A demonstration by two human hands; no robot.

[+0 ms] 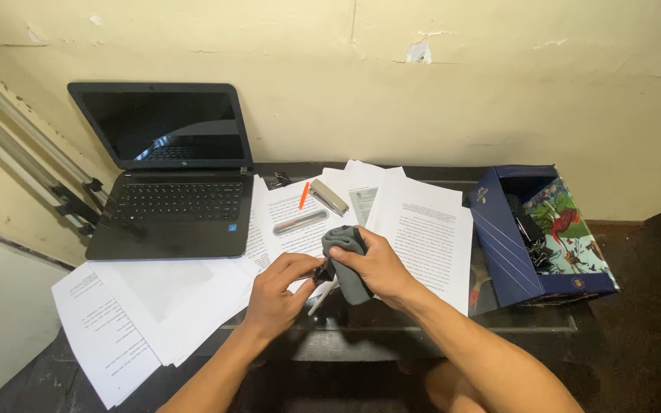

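Everywhere, papers cover the dark desk.

grey cloth bunched, draped over right-hand fingers; small black clip-like object pinched beside it, above desk front.

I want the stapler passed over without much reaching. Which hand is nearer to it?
Right. The right hand, holding a grey cloth, sits just below the stapler; the left hand is lower and further left.
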